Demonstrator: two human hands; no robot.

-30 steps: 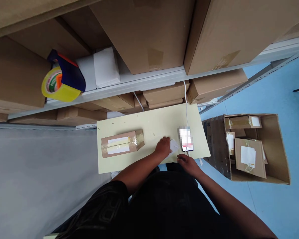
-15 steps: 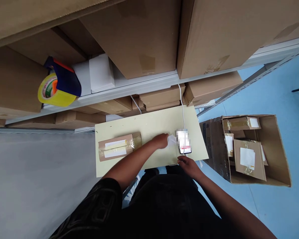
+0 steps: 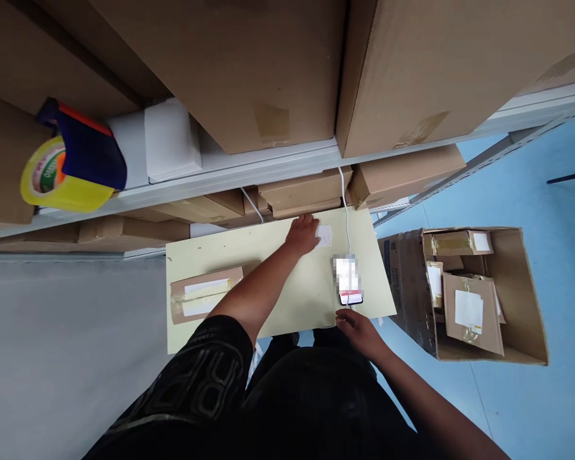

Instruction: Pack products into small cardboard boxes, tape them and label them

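My left hand (image 3: 303, 235) lies palm down near the back edge of the pale yellow table (image 3: 297, 300), fingers stretched out. Its thumb side touches a small white slip of paper (image 3: 324, 236) lying on the tabletop. My right hand (image 3: 359, 329) rests at the front edge, just below a phone (image 3: 348, 279) with a lit, blurred screen. The fingers of that hand are loosely bent and apart, with nothing visible in them. A white cable (image 3: 345, 217) runs down from the shelf and over the phone. On the left lies a taped cardboard parcel (image 3: 179, 300), partly covered by my left forearm.
A tape dispenser (image 3: 93, 150) and a white stack (image 3: 170, 144) sit on the shelf edge (image 3: 268, 163) above the table. Large cartons (image 3: 230, 76) fill the shelf. An open carton (image 3: 522, 287) with several labelled parcels stands on the blue floor at right.
My left hand has moved to the back of the table with the paper slip and has spread from a pinch. The view has shifted slightly. My right hand stays by the phone.
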